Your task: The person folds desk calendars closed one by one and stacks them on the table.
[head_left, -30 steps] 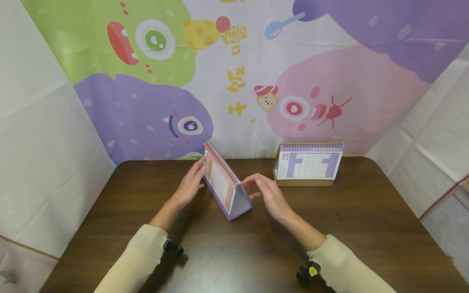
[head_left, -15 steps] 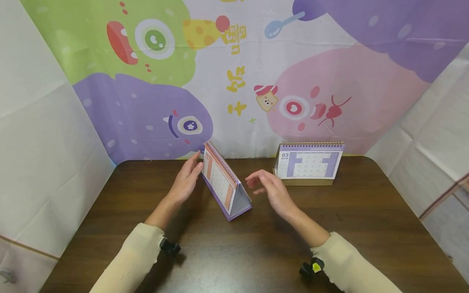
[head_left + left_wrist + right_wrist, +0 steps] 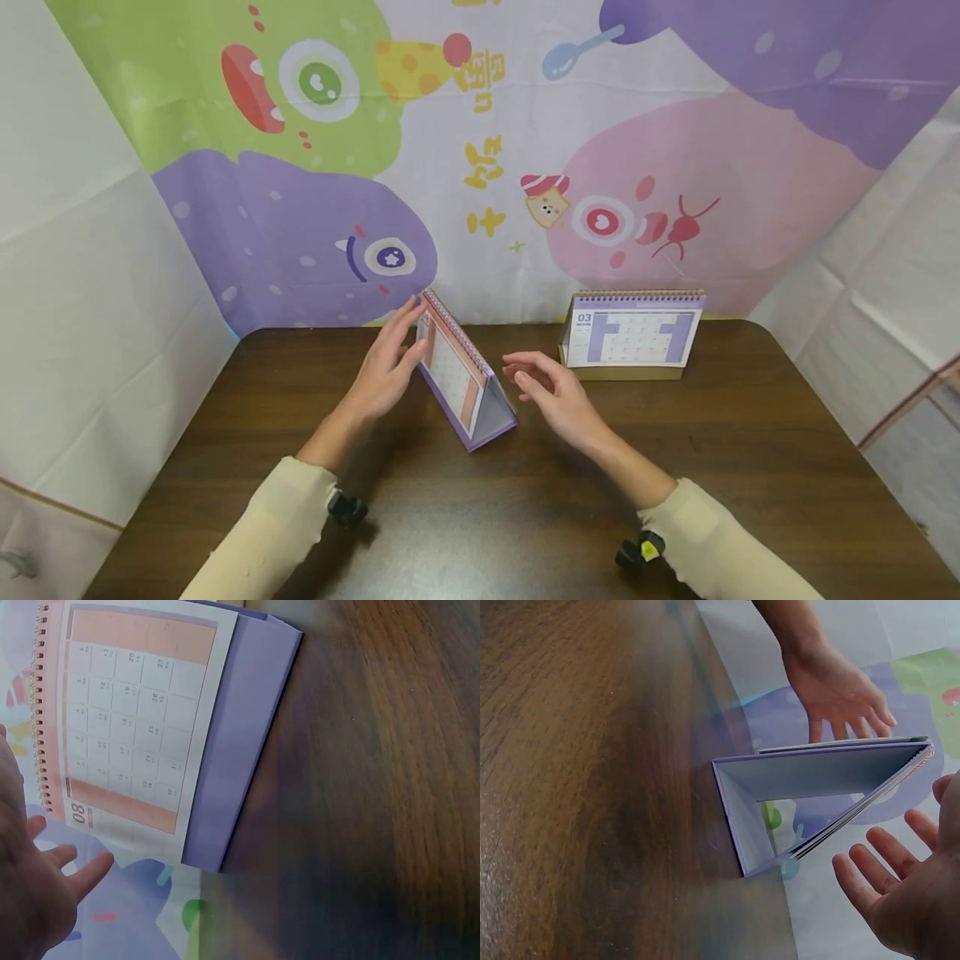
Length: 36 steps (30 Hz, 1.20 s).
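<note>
A desk calendar (image 3: 450,371) with a coral-and-white page and a purple base stands like a tent at the middle of the table, set at an angle. My left hand (image 3: 386,362) is at its far left end with fingers extended, overlapping the page edge in the head view. The left wrist view shows the page marked 08 (image 3: 77,813) and these fingers spread beside it. On the calendar's other side, my right hand (image 3: 558,404) holds nothing, its fingers loosely bent and apart from the back sheets. From the right wrist, the calendar's hollow triangular end (image 3: 810,776) shows between both hands.
A second desk calendar (image 3: 637,337), purple and white on a tan base and marked 03, stands at the back right. Behind the brown wooden table (image 3: 480,517) hangs a cartoon-printed cloth (image 3: 480,275). White panels (image 3: 97,250) flank both sides.
My right hand has drawn back rightward from the calendar. My left hand moved slightly off its edge, then came up close to it again. Both calendars stay in place.
</note>
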Available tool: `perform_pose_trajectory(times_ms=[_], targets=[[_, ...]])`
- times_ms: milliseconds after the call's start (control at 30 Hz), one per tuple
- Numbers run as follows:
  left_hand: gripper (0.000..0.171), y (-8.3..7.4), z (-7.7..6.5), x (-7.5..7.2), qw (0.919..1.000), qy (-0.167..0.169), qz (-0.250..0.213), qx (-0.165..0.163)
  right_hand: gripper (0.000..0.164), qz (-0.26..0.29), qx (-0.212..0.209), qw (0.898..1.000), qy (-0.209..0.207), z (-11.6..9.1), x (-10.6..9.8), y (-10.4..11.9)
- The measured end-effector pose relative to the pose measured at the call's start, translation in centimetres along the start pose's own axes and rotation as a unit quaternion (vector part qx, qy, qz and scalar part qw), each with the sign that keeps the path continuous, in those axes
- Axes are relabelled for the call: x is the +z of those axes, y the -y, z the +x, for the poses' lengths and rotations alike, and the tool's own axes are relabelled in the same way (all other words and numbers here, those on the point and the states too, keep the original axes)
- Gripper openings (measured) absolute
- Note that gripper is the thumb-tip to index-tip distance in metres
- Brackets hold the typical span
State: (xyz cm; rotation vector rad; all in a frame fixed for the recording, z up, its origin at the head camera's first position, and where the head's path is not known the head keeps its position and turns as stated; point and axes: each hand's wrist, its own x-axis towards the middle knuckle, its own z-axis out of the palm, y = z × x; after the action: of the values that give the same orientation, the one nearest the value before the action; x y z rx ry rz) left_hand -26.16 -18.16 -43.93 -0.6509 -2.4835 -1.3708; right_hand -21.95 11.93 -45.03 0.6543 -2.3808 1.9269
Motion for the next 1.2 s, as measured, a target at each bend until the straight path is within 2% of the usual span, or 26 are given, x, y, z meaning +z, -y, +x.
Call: perform_pose_trajectory(times_ms=[233,367,700,800,1067,1200], targets=[[0.06,-0.7,-0.1,-0.1,0.9982,-0.002,0.058,0.018,0.035,-0.018,-0.016,1.0,0.014,-0.2,0.2,-0.2],[0.06,-1.0,-0.2,-0.1,0.9972,0.006,0.072,0.02,0.036,-0.037,-0.021,0.999,0.023,-0.2,0.4,-0.4],[0.06,-1.1,0.1,0.0,0.9923,0.014,0.105,0.064,0.036,-0.069,0.009,0.997,0.046,-0.7,0.4,-0.9],[0.06,-1.1,0.2,0.0,0.9932,0.013,0.101,0.055,0.036,-0.069,0.012,0.996,0.052,-0.8,0.4,-1.0],[0.059,-0.3,1.1,0.1,0.9986,-0.002,0.051,-0.011,0.036,-0.068,0.024,0.996,0.056,-0.9,0.4,-1.0],[0.058,0.1,1.3,0.0,0.9988,-0.002,0.04,-0.029,0.036,-0.074,0.034,0.995,0.053,-0.9,0.5,-1.0]])
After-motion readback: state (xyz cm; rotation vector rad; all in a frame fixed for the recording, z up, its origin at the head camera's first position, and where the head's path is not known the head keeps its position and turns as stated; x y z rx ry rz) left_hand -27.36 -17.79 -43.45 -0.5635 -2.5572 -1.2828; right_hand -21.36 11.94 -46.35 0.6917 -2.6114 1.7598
